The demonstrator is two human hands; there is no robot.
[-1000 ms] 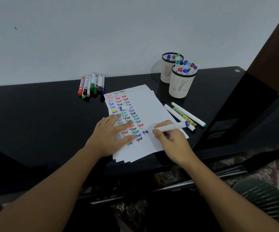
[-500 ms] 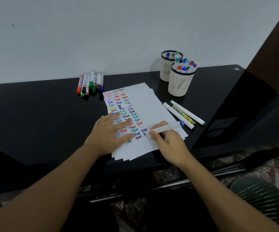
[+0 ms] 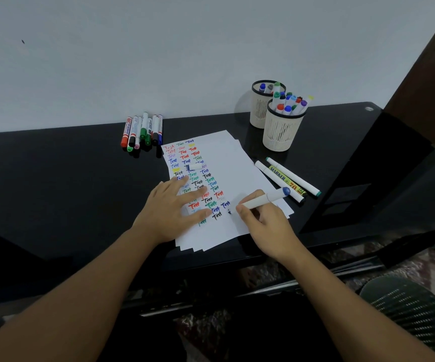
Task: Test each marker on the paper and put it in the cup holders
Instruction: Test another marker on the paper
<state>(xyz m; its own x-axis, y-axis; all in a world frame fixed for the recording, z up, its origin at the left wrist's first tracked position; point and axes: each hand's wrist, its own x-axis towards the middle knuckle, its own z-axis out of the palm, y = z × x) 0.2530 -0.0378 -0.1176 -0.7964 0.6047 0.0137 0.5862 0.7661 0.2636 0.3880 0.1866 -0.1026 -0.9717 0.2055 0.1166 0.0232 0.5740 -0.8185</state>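
Right hand (image 3: 264,222) has a closed grip on the white blue-ended marker (image 3: 264,199), tip on the white paper stack (image 3: 233,163). Left hand (image 3: 170,209) lies flat, fingers spread, on the paper. Loose white cap (image 3: 194,167) sits on the sheet. Three markers (image 3: 287,178) lie right of the paper; two beige slotted cup holders (image 3: 280,131) behind them; a marker row (image 3: 143,131) at the glossy black table (image 3: 54,178) back-left.

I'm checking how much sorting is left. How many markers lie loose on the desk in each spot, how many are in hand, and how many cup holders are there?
Markers in the group lying near the wall: 7
Markers lying beside the paper, right side: 3
Marker held in the right hand: 1
Cup holders: 2
Total: 11 markers outside the holders, 2 holders
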